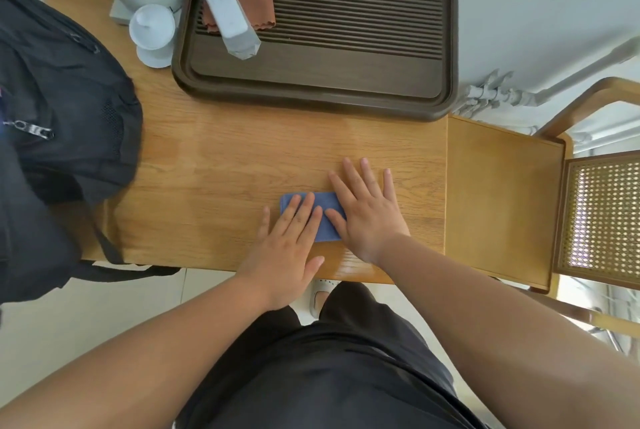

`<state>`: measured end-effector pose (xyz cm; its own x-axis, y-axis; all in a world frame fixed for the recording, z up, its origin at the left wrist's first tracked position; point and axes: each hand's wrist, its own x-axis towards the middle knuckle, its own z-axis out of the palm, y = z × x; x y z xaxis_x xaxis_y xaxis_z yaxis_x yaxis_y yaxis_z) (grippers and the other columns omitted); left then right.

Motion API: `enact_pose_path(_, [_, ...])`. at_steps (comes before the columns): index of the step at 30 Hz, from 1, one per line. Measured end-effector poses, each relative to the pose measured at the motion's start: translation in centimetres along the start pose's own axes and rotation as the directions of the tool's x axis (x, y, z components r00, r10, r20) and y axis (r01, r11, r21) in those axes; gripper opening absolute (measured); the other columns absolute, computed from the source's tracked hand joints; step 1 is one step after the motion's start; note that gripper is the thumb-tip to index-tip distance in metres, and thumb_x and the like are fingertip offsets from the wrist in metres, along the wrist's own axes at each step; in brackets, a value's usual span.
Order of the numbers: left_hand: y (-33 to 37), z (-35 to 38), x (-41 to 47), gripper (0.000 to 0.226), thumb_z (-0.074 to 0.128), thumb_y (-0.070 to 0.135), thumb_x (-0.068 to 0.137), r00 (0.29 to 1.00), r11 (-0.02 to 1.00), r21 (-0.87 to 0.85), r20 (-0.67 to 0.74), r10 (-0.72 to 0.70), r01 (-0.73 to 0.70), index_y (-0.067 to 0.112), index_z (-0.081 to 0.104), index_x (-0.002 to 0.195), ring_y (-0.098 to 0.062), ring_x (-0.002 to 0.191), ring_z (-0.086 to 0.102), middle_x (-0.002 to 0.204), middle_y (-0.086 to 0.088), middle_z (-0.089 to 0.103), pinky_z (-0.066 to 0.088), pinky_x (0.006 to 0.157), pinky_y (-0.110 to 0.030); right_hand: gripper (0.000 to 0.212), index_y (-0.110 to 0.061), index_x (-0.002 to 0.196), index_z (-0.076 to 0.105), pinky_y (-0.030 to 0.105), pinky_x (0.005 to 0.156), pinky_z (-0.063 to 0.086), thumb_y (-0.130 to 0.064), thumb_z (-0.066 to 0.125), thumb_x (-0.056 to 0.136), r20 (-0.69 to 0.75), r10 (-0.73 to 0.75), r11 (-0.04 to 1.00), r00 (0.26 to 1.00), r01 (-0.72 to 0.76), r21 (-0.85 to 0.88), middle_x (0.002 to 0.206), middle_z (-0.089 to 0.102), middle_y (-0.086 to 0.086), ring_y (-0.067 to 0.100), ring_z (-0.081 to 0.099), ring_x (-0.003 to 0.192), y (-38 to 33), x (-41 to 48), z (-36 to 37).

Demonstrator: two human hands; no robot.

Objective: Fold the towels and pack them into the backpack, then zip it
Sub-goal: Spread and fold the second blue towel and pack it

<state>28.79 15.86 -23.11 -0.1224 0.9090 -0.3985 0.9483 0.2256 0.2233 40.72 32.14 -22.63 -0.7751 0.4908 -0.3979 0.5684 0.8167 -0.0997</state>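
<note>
Near the front edge of the counter (225,158), a small blue towel (327,234) is lying folded into a compact rectangle, and both hands are pressing it flat. The left hand (294,248) is resting with its fingers straight and close together over the towel's left half. The right hand (370,217) is spreading wide across the right edge, thumb on the cloth and fingers reaching onto bare wood. Neither is gripping; the flat palms appear to be setting the creases so that the bundle holds its shape when lifted. The black backpack (62,110) is sitting well apart at the counter's left end, seemingly within reach for packing. Whether its mouth is open cannot be told.
</note>
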Motion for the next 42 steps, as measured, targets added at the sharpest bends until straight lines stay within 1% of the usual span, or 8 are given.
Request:
enact_pose_path(3, [0.0,-1.6,1.4,0.07,0.019,0.05,0.099,0.988,0.981,-0.182,-0.124,-0.097,0.073,0.014,0.014,0.159,-0.023,0.153,0.014,0.168,-0.004,0.008,0.014,0.123,-0.054,0.069,-0.026,0.16,0.005,0.056,0.123,-0.002,-0.06,0.008,0.101,-0.003,-0.019,0.999,1.0,0.02,0.038,0.169,-0.002,0.003,0.029,-0.013,0.154,0.6,0.3,0.5])
enact_pose_path(9, [1.0,-3.1,6.5,0.066,0.008,0.05,0.103,0.966,0.962,-0.148,-0.09,-0.244,0.229,0.02,-0.015,0.156,-0.02,0.151,-0.023,0.164,0.0,-0.025,-0.008,0.122,-0.055,0.068,-0.024,0.16,-0.004,0.053,0.123,-0.004,-0.06,0.005,0.102,-0.039,-0.014,0.992,0.999,0.019,0.126,0.168,-0.009,0.001,0.024,-0.02,0.152,1.2,0.2,1.1])
enact_pose_path(25, [0.7,-1.8,7.3,0.07,0.002,0.053,0.099,0.973,0.973,0.001,0.0,-0.232,0.232,0.018,-0.014,0.158,-0.021,0.15,-0.025,0.165,-0.001,-0.024,-0.007,0.122,-0.056,0.072,-0.016,0.16,0.007,0.052,0.124,0.002,-0.06,0.012,0.102,-0.059,-0.148,0.983,0.987,0.153,0.102,0.168,0.002,0.004,0.026,-0.012,0.154,2.6,0.3,1.4])
enact_pose_path(29, [0.0,-3.3,6.1,0.075,0.022,0.063,0.098,0.984,0.984,0.023,-0.006,-0.176,0.176,0.017,0.024,0.157,-0.023,0.154,-0.003,0.167,-0.003,0.011,-0.001,0.124,-0.053,0.078,-0.014,0.153,0.035,0.047,0.117,0.026,-0.067,0.038,0.094,-0.056,-0.202,0.978,0.978,0.205,0.047,0.144,0.05,0.005,0.029,0.035,0.14,3.6,-0.7,0.1])
enact_pose_path(32, [-0.7,-4.4,4.9,0.056,0.051,0.065,0.088,0.992,0.994,-0.052,-0.068,-0.103,0.1,0.022,0.057,0.124,-0.023,0.14,0.033,0.14,0.002,0.048,0.018,0.119,-0.044,0.064,-0.022,0.133,0.056,0.039,0.105,0.031,-0.067,0.053,0.087,-0.002,-0.2,0.978,0.98,0.2,0.053,0.121,0.055,-0.002,0.024,0.044,0.12,3.4,-0.6,-1.8])
enact_pose_path(36, [-1.3,-6.4,3.5,0.036,0.07,0.046,0.083,0.989,0.957,-0.256,-0.032,-0.145,0.132,0.027,0.043,0.099,-0.023,0.099,0.053,0.099,0.006,0.054,0.042,0.09,-0.041,0.038,-0.026,0.113,0.056,0.034,0.082,0.043,-0.052,0.066,0.087,0.063,-0.148,0.97,0.987,0.132,0.205,0.109,0.048,-0.005,0.018,0.05,0.099,1.5,-0.3,-4.8])
enact_pose_path(39, [-2.7,-7.9,2.3,0.041,0.073,0.035,0.08,0.971,0.865,-0.456,-0.012,-0.238,0.207,0.028,0.045,0.109,-0.021,0.089,0.059,0.099,0.006,0.06,0.051,0.076,-0.043,0.028,-0.029,0.101,0.049,0.028,0.063,0.041,-0.041,0.07,0.087,0.089,-0.066,0.935,0.994,0.031,0.353,0.098,0.054,-0.007,0.013,0.055,0.081,-0.2,-0.1,-6.8])
enact_pose_path(42, [-5.4,-10.1,1.2,0.044,0.075,0.035,0.076,0.965,0.819,-0.541,-0.047,-0.257,0.192,0.031,0.054,0.115,-0.018,0.089,0.061,0.102,0.011,0.064,0.052,0.074,-0.037,0.029,-0.03,0.105,0.051,0.031,0.064,0.052,-0.038,0.07,0.083,0.111,-0.01,0.897,0.994,-0.041,0.441,0.092,0.063,-0.006,0.012,0.06,0.079,-2.5,0.6,-8.8])
